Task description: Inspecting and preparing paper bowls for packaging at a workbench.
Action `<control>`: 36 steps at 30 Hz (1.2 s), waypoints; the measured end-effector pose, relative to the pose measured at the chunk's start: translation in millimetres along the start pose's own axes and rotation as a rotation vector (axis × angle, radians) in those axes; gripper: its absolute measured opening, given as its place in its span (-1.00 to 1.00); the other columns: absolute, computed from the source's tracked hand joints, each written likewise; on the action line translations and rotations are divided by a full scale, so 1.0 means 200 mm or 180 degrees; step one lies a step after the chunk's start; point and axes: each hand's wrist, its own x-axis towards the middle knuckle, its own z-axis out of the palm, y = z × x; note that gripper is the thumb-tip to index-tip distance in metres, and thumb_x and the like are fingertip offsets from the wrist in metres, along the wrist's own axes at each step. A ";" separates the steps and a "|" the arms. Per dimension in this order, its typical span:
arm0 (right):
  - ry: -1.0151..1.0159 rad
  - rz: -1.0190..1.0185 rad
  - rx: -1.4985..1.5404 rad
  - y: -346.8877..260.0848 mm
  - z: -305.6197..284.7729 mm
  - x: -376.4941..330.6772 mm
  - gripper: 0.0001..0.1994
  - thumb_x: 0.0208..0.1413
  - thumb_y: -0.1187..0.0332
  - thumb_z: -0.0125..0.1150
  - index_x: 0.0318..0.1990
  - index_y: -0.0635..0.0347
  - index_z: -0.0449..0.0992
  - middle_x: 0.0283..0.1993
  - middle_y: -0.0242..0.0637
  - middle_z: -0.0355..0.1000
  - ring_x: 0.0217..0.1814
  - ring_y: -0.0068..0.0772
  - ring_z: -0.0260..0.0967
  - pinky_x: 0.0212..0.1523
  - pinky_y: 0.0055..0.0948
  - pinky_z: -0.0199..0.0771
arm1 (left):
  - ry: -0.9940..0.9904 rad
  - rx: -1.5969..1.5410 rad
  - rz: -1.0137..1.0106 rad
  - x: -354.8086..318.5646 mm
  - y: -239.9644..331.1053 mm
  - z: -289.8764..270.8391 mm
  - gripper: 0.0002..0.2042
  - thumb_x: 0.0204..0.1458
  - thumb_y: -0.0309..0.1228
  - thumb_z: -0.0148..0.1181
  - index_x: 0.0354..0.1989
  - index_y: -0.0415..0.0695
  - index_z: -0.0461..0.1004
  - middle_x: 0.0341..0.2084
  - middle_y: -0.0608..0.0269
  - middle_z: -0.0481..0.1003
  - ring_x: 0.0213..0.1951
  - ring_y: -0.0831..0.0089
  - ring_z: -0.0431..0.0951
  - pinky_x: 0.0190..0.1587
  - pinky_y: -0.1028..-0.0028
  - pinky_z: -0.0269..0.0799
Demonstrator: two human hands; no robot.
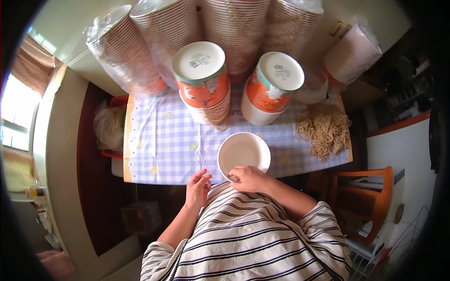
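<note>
Striped shirt cloth, cream with thin dark lines, lies closest, its front just below the table edge. Beyond it is the cup, at the near edge of the cloth, just left of the middle of that edge. It is wide and round, white on its lip and inner wall, with a plain, slightly shaded floor inside; its outer side is mostly hidden. Its open mouth faces up toward the camera, and its long axis runs from mouth down to base, close to the line of sight; I cannot tell whether it leans a little.

The right hand lies across the near rim, fingers curled in and touching it; whether they pinch the rim or something small is hidden. The left hand is just left of the cup, apart from it, fingers loosely bent and spread, with nothing visible in them.

Behind the cup, the left stack and right stack stand base up, orange and green on top. Bagged cups rise behind them, and a heap of tan strands lies at the right.
</note>
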 end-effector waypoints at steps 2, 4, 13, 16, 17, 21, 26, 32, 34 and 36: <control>-0.0042 0.0042 0.0052 -0.01 0.01 0.00 -0.71 -0.12 0.28 0.19 -0.23 0.23 0.47 -0.35 -0.13 0.45 -0.27 -0.12 0.43 -0.23 -0.25 0.42 | 0.0017 -0.0032 0.0052 -0.02 0.01 0.00 -0.67 -0.04 -0.60 0.21 -0.07 -0.24 0.35 -0.40 0.17 0.49 -0.47 0.55 0.43 -0.42 0.62 0.36; -0.0004 0.0057 0.0041 0.01 0.02 0.00 -0.68 -0.11 0.26 0.21 -0.18 0.21 0.45 -0.37 -0.18 0.44 -0.29 -0.20 0.43 -0.25 -0.28 0.43 | -0.0002 -0.0024 0.0110 -0.03 0.02 0.01 -0.68 -0.04 -0.58 0.23 -0.08 -0.24 0.36 -0.40 0.19 0.50 -0.47 0.56 0.43 -0.40 0.62 0.36; 0.0603 -0.0253 0.0167 -0.08 -0.06 0.02 -0.64 -0.11 0.27 0.28 -0.13 0.15 0.42 -0.28 -0.22 0.38 -0.24 -0.19 0.42 -0.23 -0.28 0.43 | -0.0704 0.0872 0.0957 -0.09 0.08 0.10 -0.64 -0.02 -0.60 0.21 0.00 -0.25 0.36 -0.37 0.20 0.53 -0.33 0.58 0.50 -0.25 0.59 0.42; 0.0775 -0.0568 0.0245 -0.09 -0.05 0.04 -0.68 -0.13 0.30 0.30 -0.19 0.16 0.45 -0.27 -0.26 0.35 -0.24 -0.17 0.40 -0.24 -0.27 0.42 | -0.1083 0.1013 0.1077 -0.09 0.09 0.16 -0.63 0.00 -0.65 0.16 0.02 -0.27 0.33 -0.38 0.16 0.53 -0.29 0.49 0.53 -0.20 0.56 0.44; 0.0792 -0.0562 0.0239 -0.08 -0.03 0.05 -0.68 -0.13 0.30 0.30 -0.19 0.16 0.45 -0.27 -0.26 0.35 -0.24 -0.17 0.40 -0.24 -0.27 0.42 | -0.1140 0.1171 0.1154 -0.09 0.09 0.19 -0.63 0.00 -0.65 0.16 0.02 -0.27 0.33 -0.37 0.14 0.53 -0.28 0.48 0.53 -0.18 0.55 0.44; 0.0870 -0.0556 0.0300 -0.09 0.03 0.08 -0.85 -0.12 0.36 0.29 -0.40 0.18 0.48 -0.35 -0.28 0.37 -0.33 -0.20 0.39 -0.31 -0.28 0.41 | -0.1303 0.1700 0.1494 -0.07 0.08 0.22 -0.63 0.02 -0.64 0.14 0.04 -0.28 0.32 -0.36 0.11 0.53 -0.27 0.47 0.53 -0.15 0.54 0.44; 0.1100 -0.0444 0.0872 -0.05 0.04 0.08 -0.92 -0.07 0.42 0.28 -0.46 0.22 0.53 -0.48 -0.28 0.37 -0.44 -0.31 0.37 -0.39 -0.38 0.36 | -0.1024 0.1565 0.1648 -0.07 0.11 0.25 -0.68 0.07 -0.56 0.12 0.02 -0.29 0.33 -0.30 0.15 0.52 -0.26 0.51 0.51 -0.18 0.55 0.43; 0.1081 -0.0171 0.1234 -0.05 0.02 0.07 -0.90 -0.03 0.39 0.27 -0.43 0.22 0.57 -0.49 -0.30 0.38 -0.45 -0.40 0.35 -0.39 -0.46 0.33 | -0.1089 0.1696 0.0924 -0.06 0.09 0.21 -0.76 0.07 -0.55 0.11 -0.08 -0.29 0.40 -0.26 0.22 0.50 -0.30 0.59 0.47 -0.21 0.58 0.42; 0.1053 -0.0187 0.1255 -0.05 0.01 0.08 -0.90 -0.01 0.38 0.26 -0.40 0.21 0.57 -0.47 -0.34 0.38 -0.42 -0.45 0.35 -0.37 -0.50 0.33 | -0.1177 0.1588 0.0874 -0.07 0.09 0.22 -0.76 0.06 -0.57 0.12 -0.08 -0.30 0.40 -0.28 0.24 0.50 -0.30 0.60 0.47 -0.22 0.60 0.42; 0.1021 -0.0203 0.1289 -0.06 0.01 0.08 -0.90 0.01 0.36 0.25 -0.37 0.19 0.58 -0.45 -0.38 0.39 -0.39 -0.50 0.34 -0.34 -0.54 0.32 | -0.1319 0.1455 0.0803 -0.07 0.08 0.23 -0.77 0.05 -0.60 0.12 -0.09 -0.32 0.39 -0.29 0.26 0.49 -0.29 0.62 0.46 -0.20 0.61 0.42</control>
